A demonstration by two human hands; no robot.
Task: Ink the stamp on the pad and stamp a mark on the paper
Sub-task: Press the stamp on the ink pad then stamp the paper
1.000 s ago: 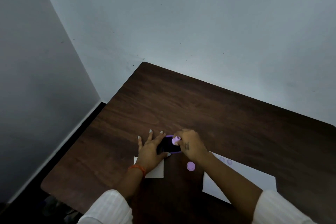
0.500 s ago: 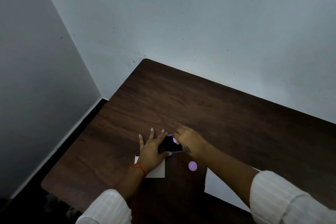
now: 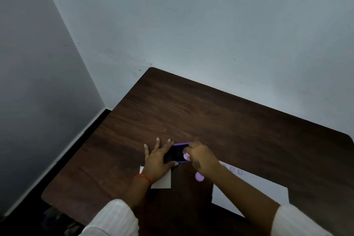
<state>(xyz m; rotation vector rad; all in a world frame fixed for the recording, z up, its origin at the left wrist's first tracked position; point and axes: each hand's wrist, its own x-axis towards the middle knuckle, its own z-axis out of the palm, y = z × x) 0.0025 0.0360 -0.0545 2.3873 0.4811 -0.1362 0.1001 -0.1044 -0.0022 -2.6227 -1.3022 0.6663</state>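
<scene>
A purple-rimmed ink pad (image 3: 178, 152) with a dark inking surface lies on the brown table (image 3: 210, 117). My left hand (image 3: 158, 161) rests flat beside it, thumb and index finger bracing its left side. My right hand (image 3: 203, 157) pinches a small lilac stamp (image 3: 186, 156) over the pad's right part; whether it touches the ink I cannot tell. A white paper (image 3: 254, 188) lies to the right under my right forearm, with round purple stamp marks (image 3: 236, 171) near its far edge.
A round lilac cap (image 3: 199, 176) lies on the table between the pad and the paper. A smaller white card (image 3: 162, 180) sits under my left wrist. Walls close in behind and to the left; the table's left edge drops to a dark floor.
My right hand drew back slightly toward me over the pad, so the stamp and the paper's marks show again. The left hand stayed in place.
</scene>
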